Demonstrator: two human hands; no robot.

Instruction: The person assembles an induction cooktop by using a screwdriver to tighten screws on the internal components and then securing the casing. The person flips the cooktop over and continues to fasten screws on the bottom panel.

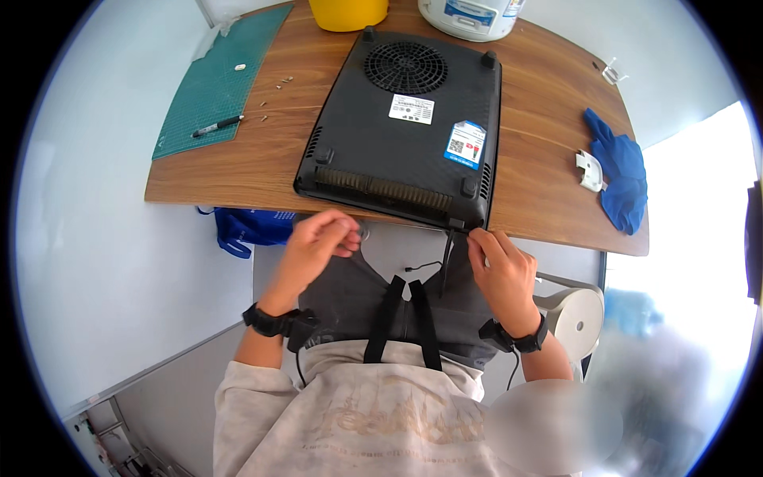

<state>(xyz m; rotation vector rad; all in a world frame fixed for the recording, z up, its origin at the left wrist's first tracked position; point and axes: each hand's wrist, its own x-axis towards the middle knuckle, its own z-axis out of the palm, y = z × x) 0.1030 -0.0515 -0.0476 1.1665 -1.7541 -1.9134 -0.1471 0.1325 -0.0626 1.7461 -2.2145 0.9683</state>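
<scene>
An induction cooker (373,143) lies upside down on the table, its black underside, round fan grille and stickers facing up. Its near edge reaches the table's front edge. My right hand (505,274) is closed at the cooker's near right corner, thumb and fingertips pinching its rim. Beside those fingers a black cord (447,266) hangs down over my lap. My left hand (318,246) is off the cooker, just in front of the table edge, with its fingers curled together. Whatever it may hold is too small or hidden to make out.
Several small screws (286,79) lie left of the cooker. A marker pen (217,126) rests on a green cutting mat (211,95). Behind stand a yellow container (348,14) and a white bucket (469,20). At right are a blue cloth (620,175) and a white plastic part (589,171).
</scene>
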